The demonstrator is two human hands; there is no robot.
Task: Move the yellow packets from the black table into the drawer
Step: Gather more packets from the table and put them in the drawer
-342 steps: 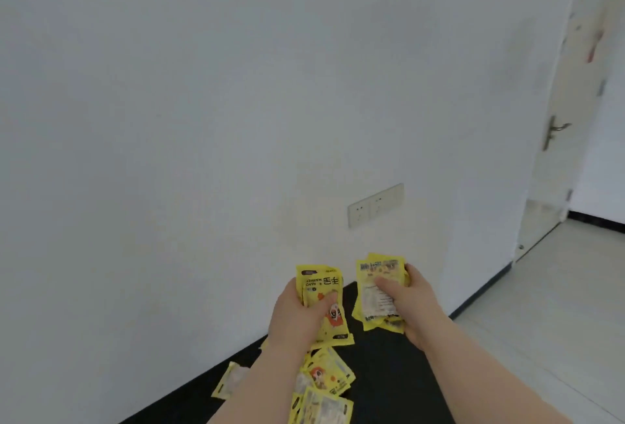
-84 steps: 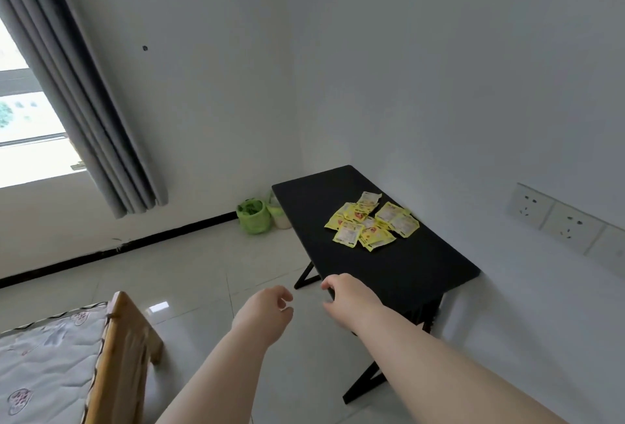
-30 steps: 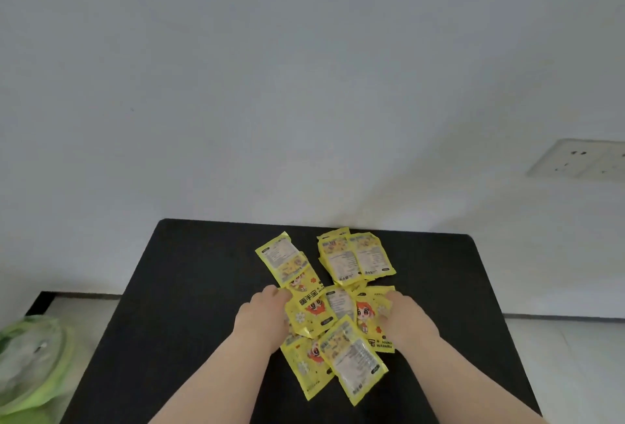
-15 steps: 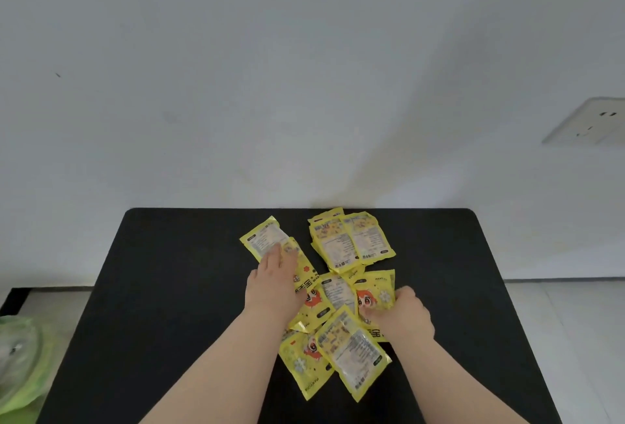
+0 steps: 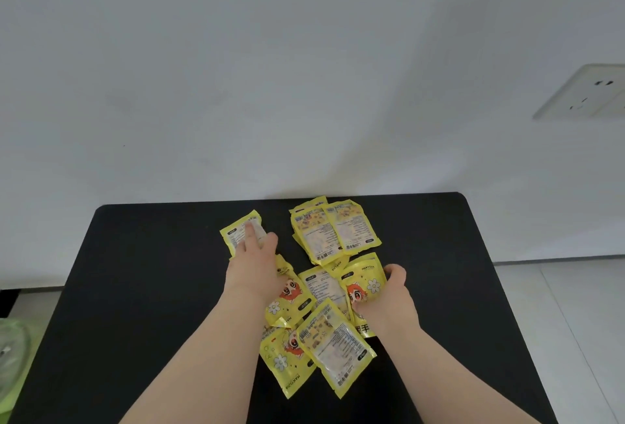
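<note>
Head view: the packets [image 5: 334, 349] all sit on the table [image 5: 135, 288], a loose, overlapping heap of flat, glossy yellow pouches with crimped edges, some label side up. Left hand [image 5: 253, 264] lies flat, straight fingers pressing the far-left packet [image 5: 236, 234]. Right hand [image 5: 389, 301] curls round the edge of a cartoon packet [image 5: 363, 283]. The table is matte black with rounded corners. A green bag [image 5: 13, 356] sits at the left, contents blurred.
</note>
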